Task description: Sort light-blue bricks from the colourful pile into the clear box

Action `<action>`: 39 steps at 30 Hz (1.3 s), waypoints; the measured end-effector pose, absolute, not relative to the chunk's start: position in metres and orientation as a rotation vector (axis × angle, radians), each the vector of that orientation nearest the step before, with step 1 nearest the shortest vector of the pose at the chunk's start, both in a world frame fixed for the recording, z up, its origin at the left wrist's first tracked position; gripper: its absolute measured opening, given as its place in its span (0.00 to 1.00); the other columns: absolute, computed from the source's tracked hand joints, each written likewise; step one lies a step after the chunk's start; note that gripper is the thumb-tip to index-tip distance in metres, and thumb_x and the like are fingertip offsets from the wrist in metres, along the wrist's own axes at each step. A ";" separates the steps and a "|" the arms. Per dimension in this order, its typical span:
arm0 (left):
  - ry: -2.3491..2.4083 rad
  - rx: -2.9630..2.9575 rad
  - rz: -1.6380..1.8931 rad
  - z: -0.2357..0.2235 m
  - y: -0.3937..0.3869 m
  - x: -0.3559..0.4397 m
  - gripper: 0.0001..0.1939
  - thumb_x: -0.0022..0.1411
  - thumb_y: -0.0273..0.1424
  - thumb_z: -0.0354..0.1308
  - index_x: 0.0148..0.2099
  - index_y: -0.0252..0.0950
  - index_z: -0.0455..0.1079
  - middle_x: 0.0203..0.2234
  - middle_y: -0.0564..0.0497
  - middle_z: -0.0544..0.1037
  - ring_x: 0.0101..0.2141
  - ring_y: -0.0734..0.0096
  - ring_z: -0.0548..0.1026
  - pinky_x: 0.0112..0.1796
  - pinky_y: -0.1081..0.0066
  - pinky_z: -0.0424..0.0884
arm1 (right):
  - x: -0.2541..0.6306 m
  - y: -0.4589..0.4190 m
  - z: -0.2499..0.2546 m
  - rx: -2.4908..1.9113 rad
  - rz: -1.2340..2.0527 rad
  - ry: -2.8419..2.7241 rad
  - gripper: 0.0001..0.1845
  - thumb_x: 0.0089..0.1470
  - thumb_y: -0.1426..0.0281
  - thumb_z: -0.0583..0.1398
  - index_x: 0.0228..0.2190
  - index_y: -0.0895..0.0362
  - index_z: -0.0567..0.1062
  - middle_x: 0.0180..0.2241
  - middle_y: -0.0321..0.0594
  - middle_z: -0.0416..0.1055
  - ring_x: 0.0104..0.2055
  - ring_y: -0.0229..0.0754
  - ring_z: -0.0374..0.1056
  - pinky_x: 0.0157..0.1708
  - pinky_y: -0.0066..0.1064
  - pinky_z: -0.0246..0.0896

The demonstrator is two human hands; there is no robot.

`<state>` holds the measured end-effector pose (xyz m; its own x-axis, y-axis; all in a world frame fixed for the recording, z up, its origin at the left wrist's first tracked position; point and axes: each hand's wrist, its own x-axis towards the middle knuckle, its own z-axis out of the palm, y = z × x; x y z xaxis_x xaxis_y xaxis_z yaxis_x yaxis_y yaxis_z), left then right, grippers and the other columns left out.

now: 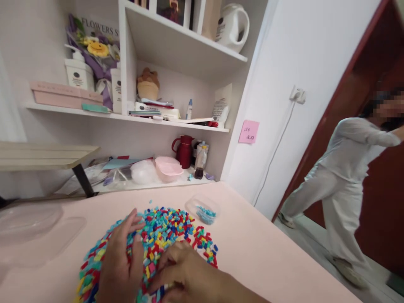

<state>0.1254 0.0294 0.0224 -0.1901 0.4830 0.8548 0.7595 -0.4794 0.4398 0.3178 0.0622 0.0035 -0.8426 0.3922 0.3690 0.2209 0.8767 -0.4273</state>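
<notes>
A wide heap of small coloured blocks (164, 229), red, blue, yellow and teal, is spread on the pale pink table (252, 248). My left hand (121, 259) lies flat on the left part of the heap, fingers stretched out and slightly apart. My right hand (186, 273) rests on the near side of the heap with its fingers curled down among the blocks; whether it holds any is hidden. A small clear dish (203, 209) with only blue blocks in it stands just beyond the heap, to the right.
Clear plastic lids (30, 221) lie at the table's left. White shelves (176, 122) behind hold a red jug (184, 150), bottles, a pink bowl (168, 168) and boxes. A person in white clothes (341, 189) moves past the doorway at right.
</notes>
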 end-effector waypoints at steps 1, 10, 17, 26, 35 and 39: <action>-1.413 -1.821 -1.734 0.028 0.029 0.124 0.29 0.65 0.29 0.49 0.67 0.40 0.51 0.47 0.43 0.72 0.44 0.63 0.75 0.45 0.59 0.72 | 0.316 0.065 0.000 -0.450 0.519 -2.598 0.17 0.55 0.53 0.61 0.43 0.45 0.79 0.42 0.35 0.72 0.45 0.39 0.67 0.52 0.29 0.52; -1.159 -1.743 -1.310 0.042 0.033 0.117 0.32 0.66 0.27 0.48 0.70 0.35 0.44 0.45 0.40 0.74 0.44 0.59 0.75 0.42 0.59 0.72 | 0.283 0.105 -0.043 -0.699 0.644 -2.665 0.10 0.48 0.59 0.67 0.29 0.52 0.82 0.22 0.34 0.74 0.23 0.35 0.66 0.24 0.24 0.58; -1.141 -1.841 -1.343 0.031 0.021 0.126 0.30 0.64 0.23 0.49 0.67 0.35 0.51 0.45 0.43 0.74 0.47 0.61 0.72 0.47 0.59 0.69 | 0.307 0.071 -0.003 -0.422 0.573 -2.677 0.09 0.58 0.63 0.61 0.40 0.46 0.79 0.38 0.34 0.78 0.39 0.38 0.71 0.42 0.26 0.59; -1.416 -1.919 -1.677 0.020 0.011 0.136 0.22 0.65 0.24 0.48 0.60 0.39 0.59 0.41 0.48 0.74 0.44 0.66 0.73 0.49 0.60 0.67 | 0.322 0.051 0.016 -0.480 0.600 -2.565 0.10 0.51 0.66 0.67 0.38 0.50 0.78 0.37 0.36 0.74 0.43 0.40 0.67 0.48 0.32 0.53; -1.845 -1.786 -1.889 0.015 0.020 0.132 0.15 0.67 0.31 0.46 0.53 0.42 0.66 0.36 0.53 0.76 0.36 0.68 0.77 0.44 0.61 0.70 | 0.323 0.050 0.014 -0.549 0.617 -2.598 0.07 0.53 0.67 0.65 0.37 0.51 0.78 0.37 0.36 0.73 0.44 0.40 0.66 0.49 0.32 0.52; -1.881 -1.769 -1.857 0.017 0.020 0.132 0.14 0.66 0.31 0.46 0.50 0.41 0.68 0.34 0.53 0.77 0.37 0.67 0.77 0.44 0.62 0.70 | 0.324 0.048 0.016 -0.596 0.620 -2.609 0.12 0.50 0.74 0.65 0.38 0.50 0.78 0.38 0.35 0.72 0.44 0.39 0.66 0.49 0.32 0.52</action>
